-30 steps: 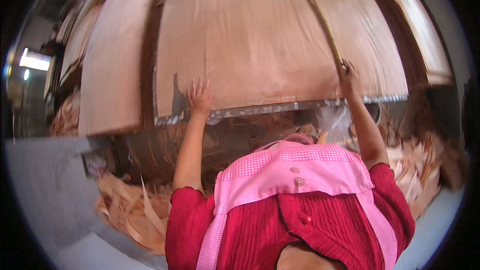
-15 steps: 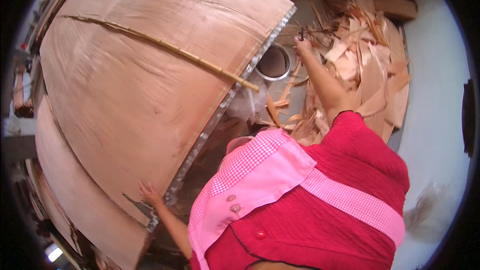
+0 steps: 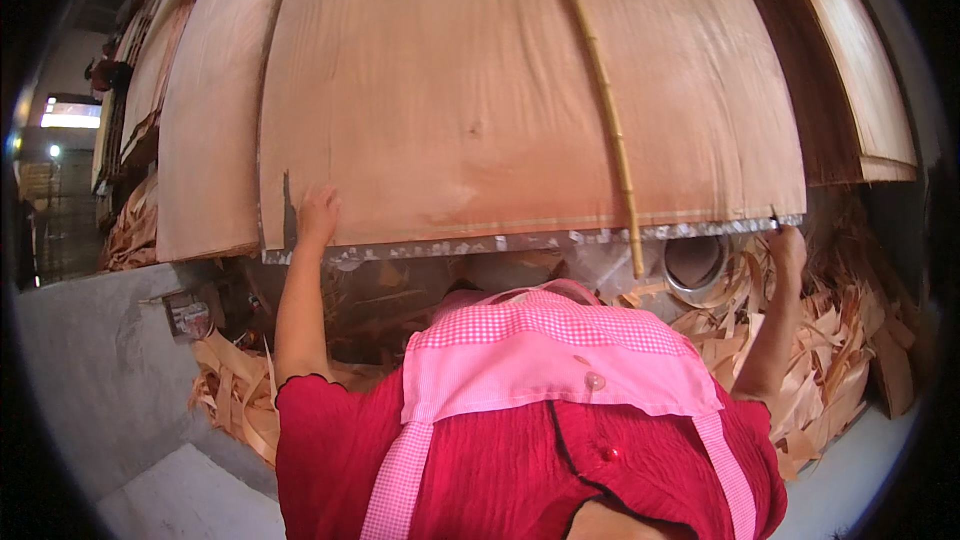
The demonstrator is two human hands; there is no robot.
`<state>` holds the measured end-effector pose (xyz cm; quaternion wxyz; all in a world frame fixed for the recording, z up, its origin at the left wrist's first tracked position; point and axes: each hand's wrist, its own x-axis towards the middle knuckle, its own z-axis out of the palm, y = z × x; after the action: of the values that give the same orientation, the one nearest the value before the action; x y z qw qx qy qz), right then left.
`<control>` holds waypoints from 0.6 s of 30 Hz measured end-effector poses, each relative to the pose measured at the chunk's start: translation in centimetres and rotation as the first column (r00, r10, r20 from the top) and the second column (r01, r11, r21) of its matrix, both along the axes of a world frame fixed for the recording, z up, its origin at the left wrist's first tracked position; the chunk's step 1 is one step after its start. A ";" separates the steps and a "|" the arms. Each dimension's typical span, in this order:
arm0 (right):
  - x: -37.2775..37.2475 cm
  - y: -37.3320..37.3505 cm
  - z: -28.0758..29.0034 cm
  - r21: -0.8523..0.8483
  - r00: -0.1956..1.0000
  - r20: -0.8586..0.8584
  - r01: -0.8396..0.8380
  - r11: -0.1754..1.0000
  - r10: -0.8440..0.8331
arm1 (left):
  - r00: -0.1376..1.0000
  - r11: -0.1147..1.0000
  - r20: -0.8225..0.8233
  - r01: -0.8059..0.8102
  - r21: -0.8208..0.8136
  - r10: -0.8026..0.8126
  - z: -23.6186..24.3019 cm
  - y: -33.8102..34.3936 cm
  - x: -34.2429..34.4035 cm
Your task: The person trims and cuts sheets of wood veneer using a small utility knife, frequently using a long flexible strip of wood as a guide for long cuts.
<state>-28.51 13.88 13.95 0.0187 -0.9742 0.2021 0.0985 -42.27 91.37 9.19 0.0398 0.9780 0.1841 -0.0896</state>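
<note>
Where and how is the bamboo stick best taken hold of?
Probably by its near end, from the person's side, gripping all round: the bamboo stick lies on the wood sheet, but that end juts past the sheet's edge, leaving room beneath. The right hand is nearer but seems to hold a dark object.

No longer keeping the right hand [image 3: 787,243] at the bamboo stick [image 3: 606,100] nor reaching over the wood scraps [image 3: 820,340]; now holding it by the near right corner of the sheet [image 3: 450,120], facing that squarely again.
</note>
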 end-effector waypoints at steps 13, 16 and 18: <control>4.9 49.2 3.0 0.956 0.834 -0.126 -0.043 0.290 0.538 | 0.951 0.997 0.306 0.059 -0.049 -0.041 -6.2 8.0 19.4; 8.9 60.4 -0.8 0.986 0.791 0.035 -0.127 0.107 0.611 | 0.912 0.984 0.400 0.144 -0.107 -0.090 -7.0 9.7 19.7; 11.7 67.5 -0.9 0.986 0.793 -0.038 -0.070 0.153 0.608 | 0.888 0.971 0.455 0.165 -0.171 -0.071 -7.2 10.6 19.3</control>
<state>-16.80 81.40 13.05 0.5379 -0.7214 -0.1362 0.4144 -22.92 102.00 1.95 0.1759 0.9724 0.0998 0.1160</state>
